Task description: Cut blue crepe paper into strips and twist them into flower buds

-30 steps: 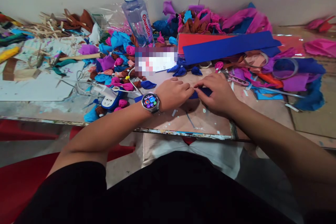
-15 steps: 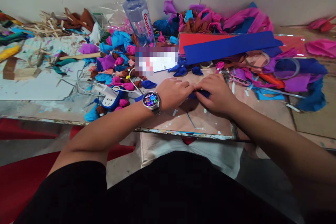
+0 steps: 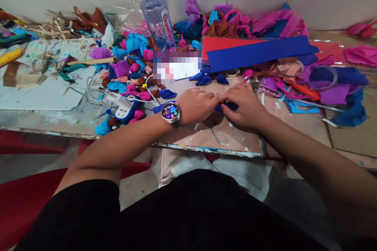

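In the head view, my left hand (image 3: 198, 106) and right hand (image 3: 243, 106) meet fingertip to fingertip low over the tabletop (image 3: 206, 135), both with fingers curled in on a dark blue piece (image 3: 231, 106) that shows mostly under my right one. My fingers cover how each grips it, so I can't tell the exact hold. Just beyond lie small folded blue pieces (image 3: 222, 79) and a phone (image 3: 187, 69); a long blue strip (image 3: 259, 53) rests across a red sheet (image 3: 229, 43).
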`<action>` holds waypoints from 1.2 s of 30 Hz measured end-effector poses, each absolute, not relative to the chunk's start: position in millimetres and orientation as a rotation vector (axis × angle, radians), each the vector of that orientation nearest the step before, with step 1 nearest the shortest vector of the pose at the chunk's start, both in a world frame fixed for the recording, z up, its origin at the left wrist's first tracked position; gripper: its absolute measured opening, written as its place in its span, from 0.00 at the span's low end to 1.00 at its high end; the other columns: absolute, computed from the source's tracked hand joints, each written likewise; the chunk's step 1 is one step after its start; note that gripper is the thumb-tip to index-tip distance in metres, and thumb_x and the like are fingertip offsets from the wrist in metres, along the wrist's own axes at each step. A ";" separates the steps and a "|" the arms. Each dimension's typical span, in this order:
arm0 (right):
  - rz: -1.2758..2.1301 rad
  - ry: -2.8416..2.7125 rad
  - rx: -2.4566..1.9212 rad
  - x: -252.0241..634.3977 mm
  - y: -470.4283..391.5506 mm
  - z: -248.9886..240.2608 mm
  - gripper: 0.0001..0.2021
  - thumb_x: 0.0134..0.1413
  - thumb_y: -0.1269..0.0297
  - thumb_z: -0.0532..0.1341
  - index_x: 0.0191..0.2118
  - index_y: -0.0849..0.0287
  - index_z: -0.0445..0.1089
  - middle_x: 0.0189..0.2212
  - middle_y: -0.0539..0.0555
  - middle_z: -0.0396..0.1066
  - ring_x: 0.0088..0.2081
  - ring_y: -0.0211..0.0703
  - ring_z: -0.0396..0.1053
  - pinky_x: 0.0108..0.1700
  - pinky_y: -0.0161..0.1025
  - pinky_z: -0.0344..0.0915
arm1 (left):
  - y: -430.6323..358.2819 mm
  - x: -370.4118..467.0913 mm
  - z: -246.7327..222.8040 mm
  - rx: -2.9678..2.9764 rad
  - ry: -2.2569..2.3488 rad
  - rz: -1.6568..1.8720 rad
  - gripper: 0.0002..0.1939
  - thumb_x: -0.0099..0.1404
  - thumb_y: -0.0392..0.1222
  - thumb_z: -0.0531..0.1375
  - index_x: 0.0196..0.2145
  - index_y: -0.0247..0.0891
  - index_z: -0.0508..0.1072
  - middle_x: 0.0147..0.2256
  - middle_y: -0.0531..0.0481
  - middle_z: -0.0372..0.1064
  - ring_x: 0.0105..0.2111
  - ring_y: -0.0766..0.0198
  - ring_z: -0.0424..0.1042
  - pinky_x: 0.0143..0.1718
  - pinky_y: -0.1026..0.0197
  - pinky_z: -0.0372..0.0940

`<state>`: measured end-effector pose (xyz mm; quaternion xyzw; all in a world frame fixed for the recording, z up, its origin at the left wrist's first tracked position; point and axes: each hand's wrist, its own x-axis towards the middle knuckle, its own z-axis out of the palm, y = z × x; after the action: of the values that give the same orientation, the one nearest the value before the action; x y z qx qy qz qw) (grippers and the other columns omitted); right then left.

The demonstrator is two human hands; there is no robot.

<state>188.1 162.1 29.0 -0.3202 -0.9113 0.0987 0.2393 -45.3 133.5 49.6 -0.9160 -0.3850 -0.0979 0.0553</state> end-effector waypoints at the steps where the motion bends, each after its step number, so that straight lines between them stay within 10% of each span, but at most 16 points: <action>1: 0.281 -2.506 -0.866 188.3 162.2 28.8 0.07 0.67 0.60 0.61 0.42 0.54 0.76 0.40 0.57 0.82 0.47 0.58 0.74 0.55 0.56 0.59 | 133.7 -45.5 48.9 -2.778 -1.167 -0.293 0.16 0.79 0.38 0.54 0.49 0.37 0.83 0.34 0.43 0.80 0.34 0.55 0.80 0.37 0.53 0.66; 36: 0.251 -2.482 -1.036 190.1 164.3 25.8 0.05 0.64 0.62 0.60 0.37 0.53 0.73 0.37 0.56 0.82 0.42 0.56 0.76 0.57 0.58 0.57 | 148.1 -59.4 55.6 -3.016 -1.620 -0.482 0.15 0.71 0.43 0.59 0.47 0.39 0.84 0.42 0.45 0.85 0.40 0.56 0.82 0.44 0.55 0.68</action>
<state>190.1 164.3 25.8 -0.3743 -0.8966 0.0907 0.2185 -59.4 148.1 55.6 -0.8616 -0.4627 -0.1377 -0.1571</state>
